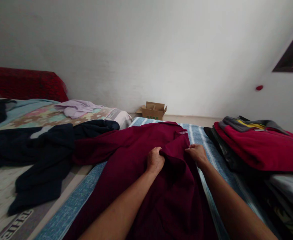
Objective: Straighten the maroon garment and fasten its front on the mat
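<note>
A maroon long-sleeved garment [133,150] lies spread over a blue striped cloth [201,133], one sleeve stretched out to the left. My left hand [156,160] is closed on a fold of it near the middle, fingertips tucked into the fabric. At the garment's right edge, my right hand [197,154] pinches the cloth between thumb and fingers. Between both hands the fabric is lifted into a dark hollow fold. A small pale print shows near the garment's upper right corner.
On the right stand stacked folded clothes, a red garment [256,146] with grey collar on top. Dark navy clothing [46,156] lies at left, beyond it a lilac cloth [77,107]. An opened cardboard box [153,110] sits by the white wall.
</note>
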`<control>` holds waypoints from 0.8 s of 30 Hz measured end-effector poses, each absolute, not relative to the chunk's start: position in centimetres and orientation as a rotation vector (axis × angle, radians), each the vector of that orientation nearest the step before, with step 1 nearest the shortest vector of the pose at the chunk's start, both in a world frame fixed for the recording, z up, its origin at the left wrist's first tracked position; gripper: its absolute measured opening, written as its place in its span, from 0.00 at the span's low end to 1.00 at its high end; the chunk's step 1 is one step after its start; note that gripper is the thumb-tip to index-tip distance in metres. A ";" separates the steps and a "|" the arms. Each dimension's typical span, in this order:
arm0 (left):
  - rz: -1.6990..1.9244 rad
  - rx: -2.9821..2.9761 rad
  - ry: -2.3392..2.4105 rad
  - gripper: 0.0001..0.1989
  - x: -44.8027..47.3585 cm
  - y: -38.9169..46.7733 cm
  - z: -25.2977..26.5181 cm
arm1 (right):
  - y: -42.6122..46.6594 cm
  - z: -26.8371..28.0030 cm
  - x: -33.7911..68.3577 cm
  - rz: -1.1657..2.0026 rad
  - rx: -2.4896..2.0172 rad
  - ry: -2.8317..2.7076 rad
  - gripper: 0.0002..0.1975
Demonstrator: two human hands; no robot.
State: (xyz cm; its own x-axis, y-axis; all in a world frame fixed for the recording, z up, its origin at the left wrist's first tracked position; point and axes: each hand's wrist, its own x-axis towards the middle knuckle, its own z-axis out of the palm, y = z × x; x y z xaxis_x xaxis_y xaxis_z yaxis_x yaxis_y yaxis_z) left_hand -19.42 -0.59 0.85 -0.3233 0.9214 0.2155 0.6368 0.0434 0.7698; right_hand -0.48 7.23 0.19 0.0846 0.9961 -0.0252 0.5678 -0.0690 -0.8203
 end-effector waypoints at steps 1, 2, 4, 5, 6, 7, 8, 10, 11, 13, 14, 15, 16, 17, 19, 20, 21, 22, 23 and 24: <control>1.140 1.597 2.033 0.10 -19.6 -0.6 1.0 | 7.0 0.4 -0.6 0.847 -1.693 -1.528 0.04; 1.105 1.612 2.072 0.11 -19.7 -0.6 1.2 | 6.8 0.7 -0.8 0.863 -1.670 -1.501 0.04; 1.021 1.624 2.135 0.10 -20.0 -0.7 1.5 | 6.4 1.0 -1.2 0.923 -1.628 -1.437 0.05; 0.980 1.638 2.161 0.10 -20.0 -0.7 1.6 | 6.3 1.1 -1.4 0.963 -1.612 -1.397 0.06; 0.947 1.672 2.182 0.11 -20.1 -0.8 1.6 | 6.2 1.1 -1.5 1.002 -1.601 -1.353 0.06; 0.924 1.727 2.199 0.11 -20.1 -0.9 1.6 | 6.1 1.1 -1.5 1.038 -1.594 -1.308 0.07; 0.912 1.803 2.208 0.11 -20.1 -1.0 1.5 | 6.1 1.0 -1.5 1.068 -1.592 -1.267 0.07; 0.901 2.003 2.200 0.11 -19.9 -1.2 1.4 | 6.2 0.7 -1.3 1.113 -1.597 -1.202 0.07; 0.892 2.115 2.183 0.11 -19.8 -1.4 1.3 | 6.3 0.5 -1.2 1.126 -1.607 -1.179 0.07; 0.853 2.341 2.124 0.12 -19.6 -1.6 1.1 | 6.5 0.0 -0.8 1.138 -1.638 -1.153 0.05; 0.830 2.443 2.088 0.12 -19.5 -1.7 1.1 | 6.6 -0.2 -0.6 1.138 -1.657 -1.149 0.05; 0.816 2.531 2.049 0.12 -19.4 -1.8 1.1 | 6.7 -0.4 -0.4 1.134 -1.675 -1.149 0.04; 0.809 2.600 2.012 0.12 -19.4 -1.9 1.1 | 6.8 -0.6 -0.2 1.130 -1.690 -1.151 0.04; 0.808 2.648 1.981 0.12 -19.3 -2.0 1.1 | 6.9 -0.7 -0.1 1.128 -1.700 -1.154 0.05; 0.813 2.704 1.925 0.13 -19.3 -2.2 1.1 | 7.1 -0.9 0.1 1.133 -1.710 -1.152 0.06; 0.818 2.720 1.895 0.13 -19.2 -2.3 1.1 | 7.1 -0.9 0.2 1.140 -1.710 -1.147 0.07; 0.826 2.735 1.861 0.13 -19.2 -2.3 1.1 | 7.1 -0.9 0.2 1.149 -1.708 -1.139 0.07; 0.838 2.747 1.825 0.14 -19.2 -2.4 1.0 | 7.1 -0.8 0.1 1.159 -1.704 -1.130 0.07; 0.853 2.754 1.790 0.15 -19.2 -2.4 1.0 | 7.0 -0.7 0.1 1.170 -1.699 -1.120 0.06; 0.872 2.751 1.764 0.15 -19.2 -2.4 0.9 | 6.9 -0.5 0.0 1.184 -1.691 -1.111 0.06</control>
